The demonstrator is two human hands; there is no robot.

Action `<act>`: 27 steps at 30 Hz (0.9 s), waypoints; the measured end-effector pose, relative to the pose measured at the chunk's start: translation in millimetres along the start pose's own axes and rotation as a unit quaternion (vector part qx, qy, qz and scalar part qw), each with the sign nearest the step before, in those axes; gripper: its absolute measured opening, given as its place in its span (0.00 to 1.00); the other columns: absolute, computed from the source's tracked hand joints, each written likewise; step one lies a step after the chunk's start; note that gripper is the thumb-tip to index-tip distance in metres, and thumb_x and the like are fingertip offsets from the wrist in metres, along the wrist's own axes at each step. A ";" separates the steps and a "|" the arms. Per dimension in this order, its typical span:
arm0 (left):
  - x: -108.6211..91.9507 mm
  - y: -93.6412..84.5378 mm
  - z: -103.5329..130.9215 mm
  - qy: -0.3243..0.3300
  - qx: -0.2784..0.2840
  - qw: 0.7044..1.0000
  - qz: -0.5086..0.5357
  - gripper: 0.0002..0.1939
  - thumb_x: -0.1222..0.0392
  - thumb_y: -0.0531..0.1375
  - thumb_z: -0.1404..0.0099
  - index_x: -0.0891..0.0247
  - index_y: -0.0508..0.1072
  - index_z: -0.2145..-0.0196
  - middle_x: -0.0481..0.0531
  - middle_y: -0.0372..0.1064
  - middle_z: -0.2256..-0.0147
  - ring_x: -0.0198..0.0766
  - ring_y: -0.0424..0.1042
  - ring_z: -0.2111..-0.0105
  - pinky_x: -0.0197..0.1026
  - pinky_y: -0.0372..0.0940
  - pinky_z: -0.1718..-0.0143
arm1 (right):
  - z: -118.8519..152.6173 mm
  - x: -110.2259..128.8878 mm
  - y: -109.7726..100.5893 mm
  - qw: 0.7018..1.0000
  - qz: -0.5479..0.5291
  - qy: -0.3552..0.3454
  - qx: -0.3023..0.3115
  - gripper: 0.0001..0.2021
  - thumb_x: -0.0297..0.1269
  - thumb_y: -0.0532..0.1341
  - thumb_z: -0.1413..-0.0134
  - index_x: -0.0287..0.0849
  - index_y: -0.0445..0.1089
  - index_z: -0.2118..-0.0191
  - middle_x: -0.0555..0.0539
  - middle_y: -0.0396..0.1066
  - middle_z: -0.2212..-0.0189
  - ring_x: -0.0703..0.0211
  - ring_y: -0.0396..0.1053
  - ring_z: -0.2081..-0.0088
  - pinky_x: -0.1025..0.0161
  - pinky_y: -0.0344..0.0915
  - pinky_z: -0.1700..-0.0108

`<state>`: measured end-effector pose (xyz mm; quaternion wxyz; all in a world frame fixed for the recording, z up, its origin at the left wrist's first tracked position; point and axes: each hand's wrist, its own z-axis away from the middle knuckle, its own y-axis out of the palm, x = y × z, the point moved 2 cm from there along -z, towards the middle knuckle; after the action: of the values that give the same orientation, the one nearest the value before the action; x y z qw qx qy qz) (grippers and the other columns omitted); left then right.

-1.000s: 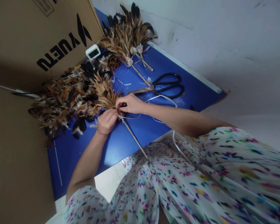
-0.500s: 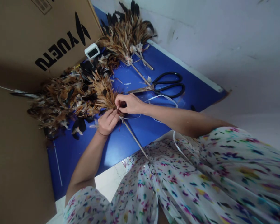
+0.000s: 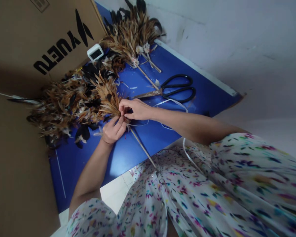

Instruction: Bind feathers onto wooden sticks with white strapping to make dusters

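Brown feathers cover the upper end of a feather duster (image 3: 108, 96), whose thin stick (image 3: 143, 148) slants down to my lap. At the base of those feathers my left hand (image 3: 113, 130) is closed, its fingers gripping the duster. My right hand (image 3: 136, 109) meets it there from the right, thumb and fingertips pinched together; whatever lies between them is too small to make out. A white string (image 3: 171, 100) loops from near the feather base, under my right forearm, and hangs over the table edge onto my dress.
Black-handled scissors (image 3: 179, 88) lie beyond my right hand on the blue table (image 3: 86, 177). Loose feathers (image 3: 64, 98) are heaped to the left; finished-looking dusters (image 3: 132, 33) lie at the back. A small white digital device (image 3: 95, 52) stands by a cardboard box (image 3: 12, 36).
Both hands stay at the feather base, with only slight finger movement. The view has shifted a little; the table things keep their places.
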<state>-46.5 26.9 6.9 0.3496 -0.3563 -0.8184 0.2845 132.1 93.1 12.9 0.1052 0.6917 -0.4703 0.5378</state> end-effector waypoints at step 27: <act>1.2 5.3 10.7 -0.060 0.039 0.994 0.082 0.09 0.66 0.60 0.37 0.61 0.75 0.59 0.57 0.76 0.57 0.46 0.75 0.54 0.43 0.72 0.61 | -12.9 2.9 -9.8 0.995 0.008 -0.009 0.098 0.14 0.20 0.57 0.57 0.41 0.59 0.63 0.55 0.69 0.72 0.68 0.66 0.70 0.68 0.60 0.63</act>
<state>-53.3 28.7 -2.8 0.2890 -0.3911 -0.7941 0.3646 131.2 105.2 24.0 0.0282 0.7000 -0.4216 0.5757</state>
